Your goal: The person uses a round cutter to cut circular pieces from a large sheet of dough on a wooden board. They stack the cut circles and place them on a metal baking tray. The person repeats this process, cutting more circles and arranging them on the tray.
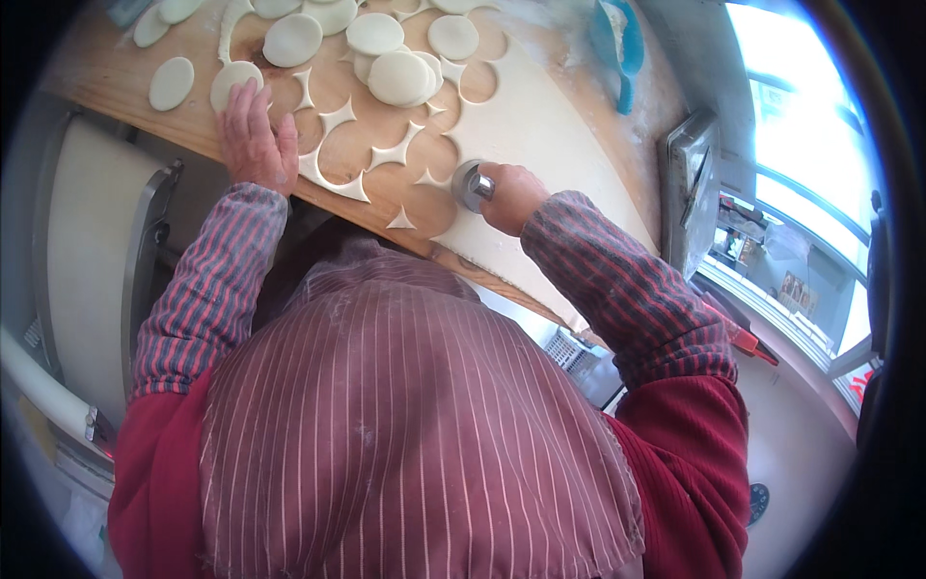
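My right hand (pixel 515 195) grips the handle of a round metal dough cutter (pixel 466 187). The cutter stands on the left margin of a large flat dough sheet (pixel 550 137), beside curved notches. My left hand (pixel 257 137) reaches over the table's near edge, its fingertips on a dough round (pixel 233 78) and partly covering it. Its thumb stands apart from the fingers. Between my hands lie curved dough scraps (pixel 394 150) with pointed ends. Beyond them several dough rounds overlap in a pile (pixel 399 77), and a single round (pixel 171 84) lies left of my left hand.
The wooden table (pixel 427 246) bears the dough and patches of flour. A blue scoop (pixel 618 43) with white powder inside lies at the far right. A worn metal box (pixel 691 195) stands by the table's right side. Left below is a pale machine panel (pixel 94 239).
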A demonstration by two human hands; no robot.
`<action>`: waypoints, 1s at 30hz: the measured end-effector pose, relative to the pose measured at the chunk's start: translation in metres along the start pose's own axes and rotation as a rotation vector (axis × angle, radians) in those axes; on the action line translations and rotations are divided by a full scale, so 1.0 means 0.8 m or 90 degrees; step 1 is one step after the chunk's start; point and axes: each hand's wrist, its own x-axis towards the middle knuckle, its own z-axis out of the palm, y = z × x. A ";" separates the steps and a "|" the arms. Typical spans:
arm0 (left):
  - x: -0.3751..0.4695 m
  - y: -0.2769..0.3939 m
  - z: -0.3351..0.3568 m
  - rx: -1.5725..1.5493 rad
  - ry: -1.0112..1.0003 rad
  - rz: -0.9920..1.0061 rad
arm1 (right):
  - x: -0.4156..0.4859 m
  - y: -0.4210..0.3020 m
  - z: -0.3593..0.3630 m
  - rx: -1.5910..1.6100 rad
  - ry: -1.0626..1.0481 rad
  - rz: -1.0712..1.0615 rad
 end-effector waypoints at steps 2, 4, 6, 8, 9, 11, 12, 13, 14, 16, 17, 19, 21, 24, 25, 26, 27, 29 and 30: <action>0.000 0.001 -0.001 0.002 -0.007 0.000 | 0.004 0.000 0.004 0.018 0.004 0.018; -0.002 0.002 -0.002 0.002 -0.014 -0.004 | 0.001 0.002 0.018 0.081 0.081 0.028; 0.000 0.001 -0.001 0.008 -0.008 -0.006 | 0.007 0.002 0.036 0.311 0.163 0.145; 0.000 0.002 0.000 0.009 0.011 0.003 | 0.018 0.002 0.053 0.645 0.185 0.353; 0.001 0.001 0.000 0.011 0.029 0.009 | 0.025 0.003 0.057 0.556 0.151 0.311; 0.003 0.001 -0.002 0.027 0.027 0.007 | 0.025 0.003 0.062 0.638 0.171 0.231; 0.004 0.001 -0.005 0.031 0.019 0.012 | 0.023 0.002 0.061 0.721 0.154 0.265; 0.004 0.003 -0.008 0.012 0.021 0.007 | 0.015 0.000 0.058 0.797 0.165 0.220; 0.005 0.004 -0.012 -0.040 0.035 -0.006 | 0.008 -0.005 0.055 0.876 0.161 0.216; 0.008 0.013 -0.021 -0.147 0.049 -0.036 | -0.020 -0.010 0.045 1.120 0.114 0.130; 0.008 0.024 -0.024 -0.194 0.057 -0.045 | -0.029 -0.014 0.038 1.124 0.083 0.020; 0.011 0.054 -0.023 -0.341 0.041 -0.045 | -0.031 -0.031 0.037 0.801 0.224 0.006; 0.024 0.089 -0.014 -0.508 -0.016 -0.070 | -0.028 -0.035 0.041 0.692 0.258 0.002; 0.023 0.143 -0.001 -0.782 -0.198 -0.164 | -0.037 -0.013 0.065 0.665 0.279 0.018; 0.025 0.160 0.007 -0.792 -0.239 -0.171 | -0.046 0.004 0.072 0.659 0.295 0.021; 0.031 0.175 0.019 -0.809 -0.271 -0.169 | -0.054 0.018 0.078 0.690 0.326 0.009; 0.036 0.188 0.033 -0.826 -0.304 -0.168 | -0.063 0.029 0.084 0.722 0.359 0.001; 0.043 0.220 0.069 -0.830 -0.259 -0.169 | -0.085 0.052 0.093 0.773 0.377 0.022; 0.046 0.230 0.086 -0.834 -0.236 -0.167 | -0.096 0.064 0.093 0.790 0.365 0.046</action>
